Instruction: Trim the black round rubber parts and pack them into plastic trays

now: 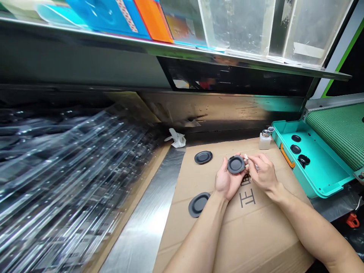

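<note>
A round dark grey plastic part with a raised rim (236, 164) rests in my left hand (225, 181), whose fingers curl around it from below. Close to its right edge, my right hand (262, 171) pinches a small crumpled white piece (246, 157), which looks like tissue or cloth. Two similar round grey parts lie on the cardboard sheet (182, 231): one part (203, 157) farther back, another part (199, 204) nearer, partly behind my left forearm.
A turquoise tray (327, 189) with several black round parts stands at right, beside a green conveyor belt (341, 132). A small white bottle (265, 140) stands near the tray. Clear plastic trays (71, 182) are stacked at left. A metal shelf (182, 51) spans overhead. White tissue (178, 138) lies behind.
</note>
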Tool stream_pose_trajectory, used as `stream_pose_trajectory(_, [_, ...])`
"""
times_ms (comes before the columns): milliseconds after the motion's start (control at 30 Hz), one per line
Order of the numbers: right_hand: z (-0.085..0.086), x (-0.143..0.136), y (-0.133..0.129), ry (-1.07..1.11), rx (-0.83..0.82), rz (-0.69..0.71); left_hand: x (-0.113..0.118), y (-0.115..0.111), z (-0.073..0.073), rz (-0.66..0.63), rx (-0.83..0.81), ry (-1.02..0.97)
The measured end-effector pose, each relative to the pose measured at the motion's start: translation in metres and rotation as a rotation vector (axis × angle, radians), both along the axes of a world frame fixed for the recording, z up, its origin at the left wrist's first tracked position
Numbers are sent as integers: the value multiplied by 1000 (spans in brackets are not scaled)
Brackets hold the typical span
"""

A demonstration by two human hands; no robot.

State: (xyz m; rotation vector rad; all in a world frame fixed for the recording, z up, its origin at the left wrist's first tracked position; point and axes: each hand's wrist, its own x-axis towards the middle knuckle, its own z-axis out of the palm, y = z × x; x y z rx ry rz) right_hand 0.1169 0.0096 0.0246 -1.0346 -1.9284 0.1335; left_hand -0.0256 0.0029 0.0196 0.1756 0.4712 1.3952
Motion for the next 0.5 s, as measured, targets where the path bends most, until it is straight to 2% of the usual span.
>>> stream_pose_trajectory(100, [-2, -2, -2, -48, -9, 43, 2, -1, 0, 5, -12, 36])
stream_pose_trajectory(267, [-6, -12, -6, -317, 34, 145, 12, -5, -5, -72, 40, 107])
stream_pose_trajectory(433, [-6, -13, -4, -323, 49, -74, 18, -7, -6, -25, 57, 91])
stream_pose_trajectory(500, [-7, -10, -2, -295, 17, -108, 18, -6, -6, -2, 54, 95])
